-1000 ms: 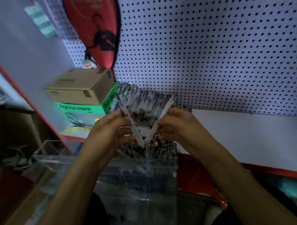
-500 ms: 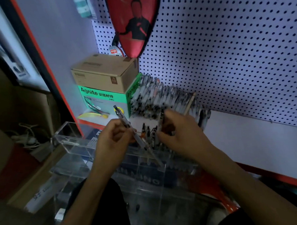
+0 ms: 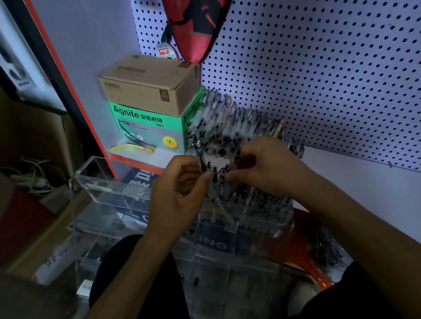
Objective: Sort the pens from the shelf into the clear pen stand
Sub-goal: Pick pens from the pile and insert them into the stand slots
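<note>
A row of clear-barrelled pens (image 3: 229, 120) leans on the shelf against the pegboard, right of the green box. The clear pen stand (image 3: 102, 185) sits in front of me below the shelf edge, with several pens (image 3: 254, 200) standing in its right compartments. My left hand (image 3: 177, 197) pinches a pen (image 3: 209, 181) that points down into the stand. My right hand (image 3: 265, 166) grips another pen (image 3: 236, 159) just to the right of it, fingers curled. Both hands meet over the stand's middle.
A brown carton (image 3: 150, 82) is stacked on a green Agnite box (image 3: 145, 128) at the shelf's left end. A red racket cover (image 3: 194, 22) hangs on the pegboard (image 3: 333, 69). White shelf surface (image 3: 375, 193) stretches to the right. Cables (image 3: 31, 176) lie at left.
The view has shifted left and closer. My left hand has turned its pen from slanting to nearly upright over the stand, and my right hand has moved in beside it.
</note>
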`<state>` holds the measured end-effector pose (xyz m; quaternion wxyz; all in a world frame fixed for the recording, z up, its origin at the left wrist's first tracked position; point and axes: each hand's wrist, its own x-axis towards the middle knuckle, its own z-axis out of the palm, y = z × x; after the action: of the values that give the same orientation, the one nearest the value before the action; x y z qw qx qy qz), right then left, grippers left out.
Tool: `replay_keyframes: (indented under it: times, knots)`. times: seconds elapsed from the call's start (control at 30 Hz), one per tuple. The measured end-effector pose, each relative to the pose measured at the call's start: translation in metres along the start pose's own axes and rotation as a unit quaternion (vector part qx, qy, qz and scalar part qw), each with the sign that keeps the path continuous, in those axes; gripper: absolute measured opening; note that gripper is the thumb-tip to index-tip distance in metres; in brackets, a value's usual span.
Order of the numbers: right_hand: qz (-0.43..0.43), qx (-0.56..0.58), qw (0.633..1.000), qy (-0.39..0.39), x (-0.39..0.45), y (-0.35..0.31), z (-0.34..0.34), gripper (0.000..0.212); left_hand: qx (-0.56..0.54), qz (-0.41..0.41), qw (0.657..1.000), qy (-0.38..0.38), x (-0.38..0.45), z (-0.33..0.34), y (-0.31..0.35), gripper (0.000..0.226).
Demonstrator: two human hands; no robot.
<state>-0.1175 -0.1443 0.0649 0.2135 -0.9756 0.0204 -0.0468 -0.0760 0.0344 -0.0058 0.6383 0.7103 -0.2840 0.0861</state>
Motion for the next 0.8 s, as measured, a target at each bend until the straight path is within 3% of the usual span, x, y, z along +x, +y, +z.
replay_keyframes:
  times: [0.17, 0.33, 0.67, 0.8]
  knots:
    - [0.021, -0.01, 0.999, -0.05, 0.006, 0.005, 0.006, 0.03, -0.079, -0.04, 0.99, 0.111, -0.002, -0.013, -0.006, 0.016]
    - [-0.016, 0.023, 0.999, -0.018, 0.001, 0.0, -0.006, 0.018, -0.122, -0.078, 0.976, 0.161, -0.003, -0.02, -0.009, 0.015]
    - [-0.012, -0.026, 0.998, -0.057, 0.016, -0.012, -0.001, 0.025, -0.135, -0.085, 0.983, 0.088, -0.001, -0.007, -0.007, 0.011]
    - [-0.023, -0.011, 0.998, -0.064, 0.008, -0.009, -0.011, 0.031, -0.067, -0.05, 0.996, 0.032, -0.004, 0.003, -0.006, 0.01]
